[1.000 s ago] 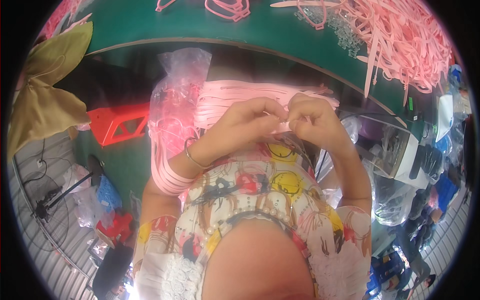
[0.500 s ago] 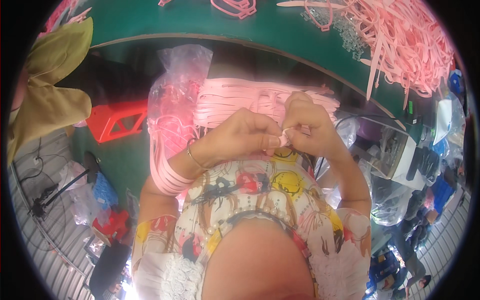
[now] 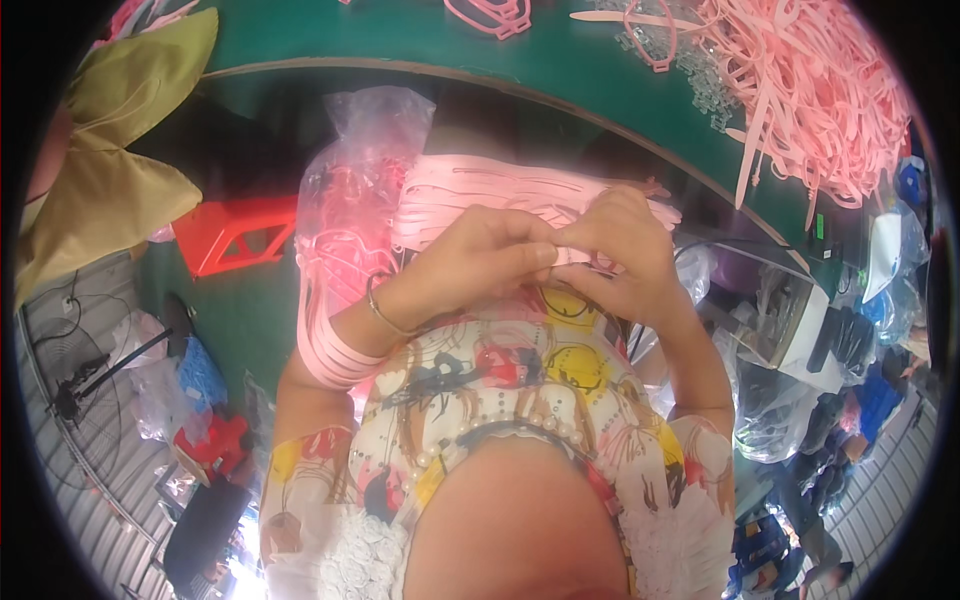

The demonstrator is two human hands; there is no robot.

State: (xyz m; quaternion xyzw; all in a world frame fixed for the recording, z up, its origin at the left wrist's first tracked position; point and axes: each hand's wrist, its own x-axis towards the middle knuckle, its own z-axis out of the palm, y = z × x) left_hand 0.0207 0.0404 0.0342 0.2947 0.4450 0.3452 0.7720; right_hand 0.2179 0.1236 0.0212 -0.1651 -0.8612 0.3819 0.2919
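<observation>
My left hand (image 3: 488,252) and my right hand (image 3: 628,246) meet in front of my chest, fingers pinched on a small pink strap (image 3: 570,256). Only a short length of it shows between the fingertips. Behind the hands lies a bundle of flat pink straps (image 3: 450,190), side by side. More pink straps (image 3: 322,345) hang looped over my left forearm. Next to that forearm stands a clear plastic bag (image 3: 372,112) with pink goggle frames (image 3: 350,255) at its near end.
A green table (image 3: 350,35) curves across the far side. On it lie a heap of pink straps (image 3: 820,110), small clear pieces (image 3: 708,92) and pink frames (image 3: 492,14). A red stool (image 3: 235,235) stands at left, near a person's tan clothing (image 3: 120,200). Plastic bags (image 3: 775,410) are at right.
My right hand has turned, its fingers lying flatter, and slightly more of the pink strap shows between the hands. The whole view has shifted a little.
</observation>
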